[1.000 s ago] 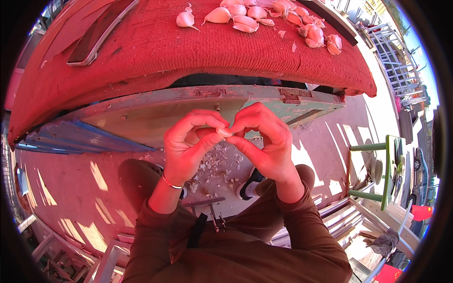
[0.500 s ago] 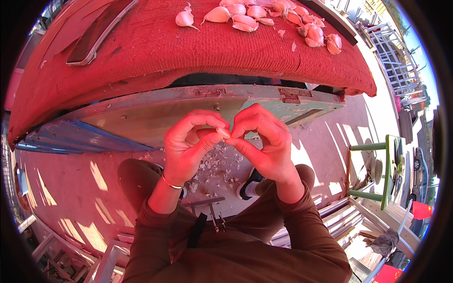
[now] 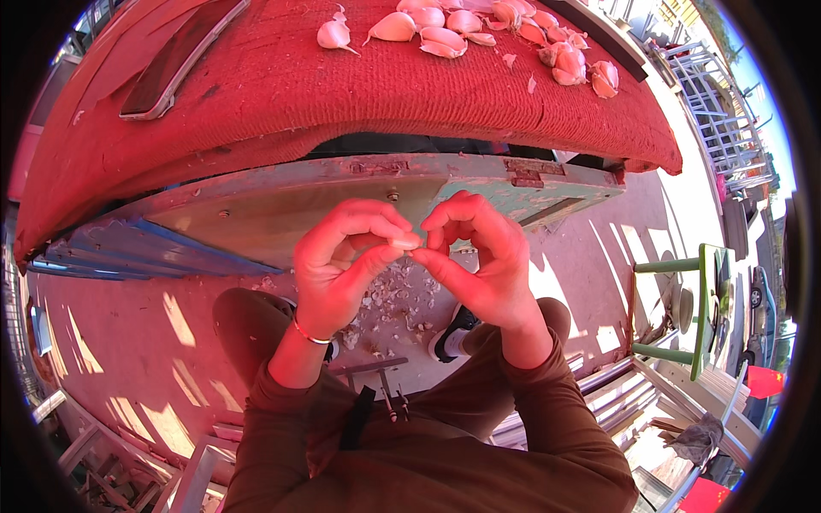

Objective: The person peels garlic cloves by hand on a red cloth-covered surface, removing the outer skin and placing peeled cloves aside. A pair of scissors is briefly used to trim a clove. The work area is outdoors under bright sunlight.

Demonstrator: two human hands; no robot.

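Note:
Above my lap, my left hand (image 3: 333, 265) pinches a small pale garlic clove (image 3: 404, 244) between thumb and forefinger. My right hand (image 3: 483, 261) meets it from the other side, its thumb tip against the clove's right end and its forefinger curled close above. Whether a strip of skin lies between those right fingertips is too small to see. Several garlic cloves (image 3: 443, 42) lie beyond my hands on a table under a red ribbed cloth (image 3: 342, 103).
A phone-like flat dark slab (image 3: 184, 60) lies on the cloth at left. Garlic skins (image 3: 402, 299) litter the floor between my feet. To the right stands a green-framed stool (image 3: 703, 312), with stacked pale strips (image 3: 611, 402) nearer me. A metal frame (image 3: 192, 474) is at lower left.
My right forefinger has lifted and curled back slightly from the clove, while the thumb stays at its end. My left hand keeps its pinch, almost unmoved.

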